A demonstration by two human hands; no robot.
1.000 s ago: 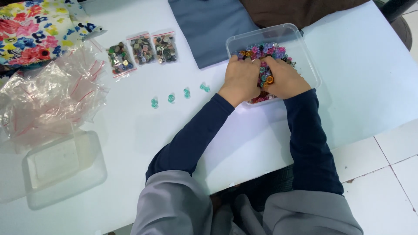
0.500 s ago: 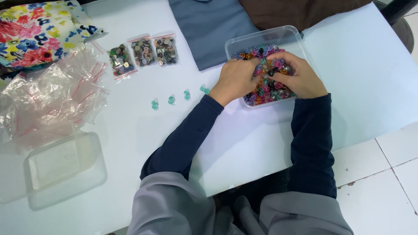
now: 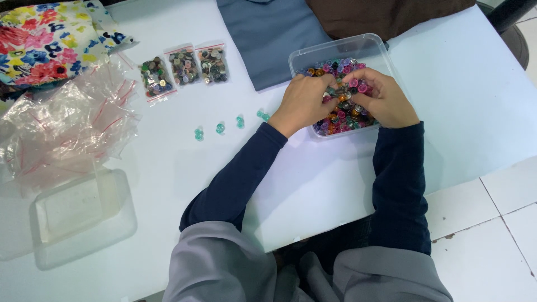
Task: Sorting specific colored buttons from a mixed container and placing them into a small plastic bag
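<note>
A clear plastic tub (image 3: pixel 376 46) on the white table holds a heap of small mixed-colour buttons (image 3: pixel 342 115). My left hand (image 3: pixel 305 103) and my right hand (image 3: pixel 379 98) are both down inside the tub, fingers curled and meeting over the heap. The fingertips pinch among the buttons, and I cannot tell which single button each one has. A short row of small teal buttons (image 3: pixel 220 128) lies on the table just left of my left wrist.
Three small filled zip bags (image 3: pixel 183 68) lie in a row at the back. A pile of empty clear bags (image 3: pixel 64 126) and a clear lid (image 3: pixel 78 215) are at the left. Floral cloth (image 3: pixel 47 42), grey-blue cloth (image 3: pixel 277 33) and brown cloth (image 3: pixel 380 14) lie along the far edge.
Both hands have stayed in the tub and drawn closer together, the fingers working through the buttons. The view has shifted slightly.
</note>
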